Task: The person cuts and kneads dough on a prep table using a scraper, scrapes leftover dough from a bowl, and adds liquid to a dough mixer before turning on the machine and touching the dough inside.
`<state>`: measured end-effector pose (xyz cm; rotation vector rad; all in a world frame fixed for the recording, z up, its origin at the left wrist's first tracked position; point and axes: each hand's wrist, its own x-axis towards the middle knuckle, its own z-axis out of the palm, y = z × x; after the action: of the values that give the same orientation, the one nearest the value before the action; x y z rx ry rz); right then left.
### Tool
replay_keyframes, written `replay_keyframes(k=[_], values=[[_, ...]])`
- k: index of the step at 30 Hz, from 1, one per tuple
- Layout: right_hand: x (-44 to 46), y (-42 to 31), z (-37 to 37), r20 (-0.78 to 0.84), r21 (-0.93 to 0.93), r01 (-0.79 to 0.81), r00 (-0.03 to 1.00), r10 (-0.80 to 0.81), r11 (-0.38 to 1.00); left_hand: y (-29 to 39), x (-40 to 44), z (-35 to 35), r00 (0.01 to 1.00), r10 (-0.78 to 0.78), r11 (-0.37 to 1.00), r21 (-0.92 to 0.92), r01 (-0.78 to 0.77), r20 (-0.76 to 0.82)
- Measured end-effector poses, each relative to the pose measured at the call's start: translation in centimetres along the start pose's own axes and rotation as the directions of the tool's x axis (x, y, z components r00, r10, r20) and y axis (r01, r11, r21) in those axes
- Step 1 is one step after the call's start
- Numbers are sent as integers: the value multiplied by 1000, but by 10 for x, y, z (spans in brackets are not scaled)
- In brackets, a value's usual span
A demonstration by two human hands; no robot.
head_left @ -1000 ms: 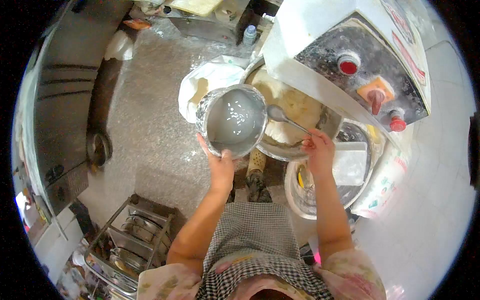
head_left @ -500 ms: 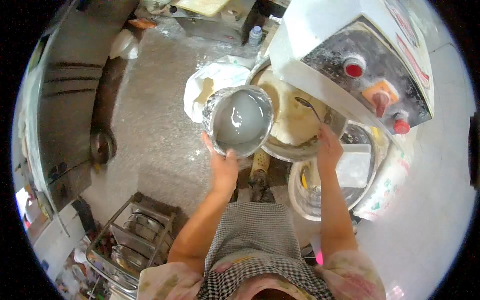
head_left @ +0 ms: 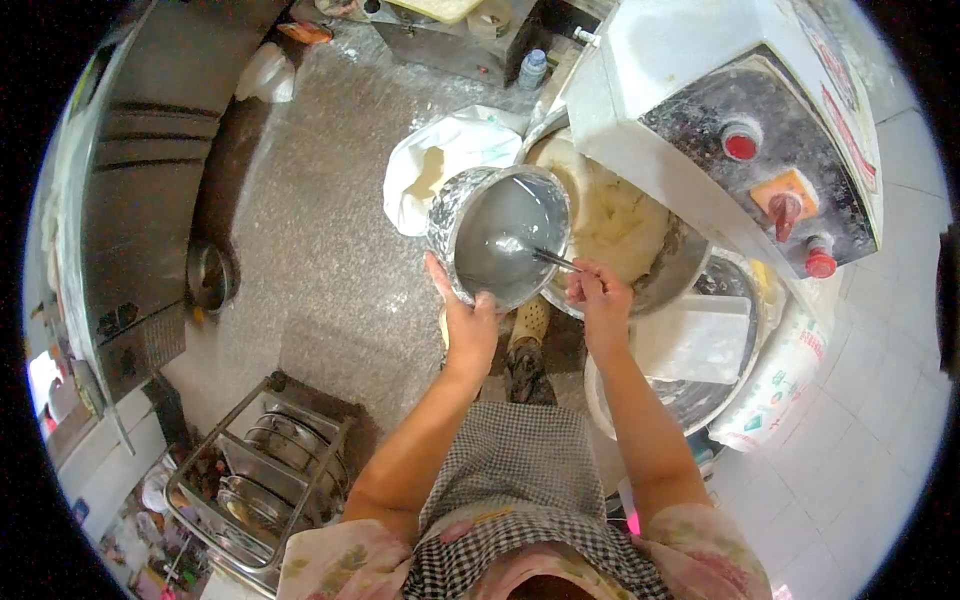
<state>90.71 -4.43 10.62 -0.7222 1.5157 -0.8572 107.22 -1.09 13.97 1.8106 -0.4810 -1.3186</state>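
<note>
"Two hands are busy here; what lies at the far left of them?"

"A white sack (head_left: 405,190), then the left hand (head_left: 467,318), at the end of a forearm (head_left: 428,430) that slants up and inward."

"How does it grip?"

"It clasps a flour-dusted metal bowl (head_left: 447,215) from the near left side. The thumb lies against the near rim, the index finger stretches along the outer wall, and the remaining fingers are hidden."

"Where is that bowl?"

"Held up in front of the body, with cloudy grey liquid (head_left: 500,212) in it. A metal spoon (head_left: 555,260) dips its head into the liquid, and its handle slants out over the right rim."

"Into the right hand (head_left: 600,300)?"

"Yes, pinched between thumb and fingers, back of the hand upward. The right forearm (head_left: 650,430) leans inward."

"And past that?"

"A mixing bowl (head_left: 690,245) holding pale dough (head_left: 625,215), under the mixer (head_left: 640,100). I can't say whether the two bowls touch. Further right, a white plastic tub (head_left: 694,340) sits over a round basin."
</note>
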Motion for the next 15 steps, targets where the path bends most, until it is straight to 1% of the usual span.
replay_keyframes(k=[3, 4, 7, 10, 12, 15], values=[[-3, -14, -6, -41, 143, -99, 994, 105, 985, 6, -3, 0, 998, -54, 996, -67, 57, 39], [-4, -16, -10, -48, 164, -90, 994, 100, 982, 8, -3, 1, 996, -73, 993, -90, 78, 58], [-4, -22, -27, -79, 216, -64, 993, 83, 974, -4, 2, 0, 999, 11, 986, -167, -3, 45], [-2, -27, -49, -136, 241, -33, 988, 68, 970, -12, 9, -2, 992, -75, 976, -197, 95, 103], [1, -26, -64, -199, 251, -7, 978, 59, 968, -9, 6, -2, 992, -66, 972, -216, 89, 111], [14, -10, -92, -228, 228, 27, 973, 27, 973, -9, 5, -3, 992, -54, 966, -246, 80, 114]])
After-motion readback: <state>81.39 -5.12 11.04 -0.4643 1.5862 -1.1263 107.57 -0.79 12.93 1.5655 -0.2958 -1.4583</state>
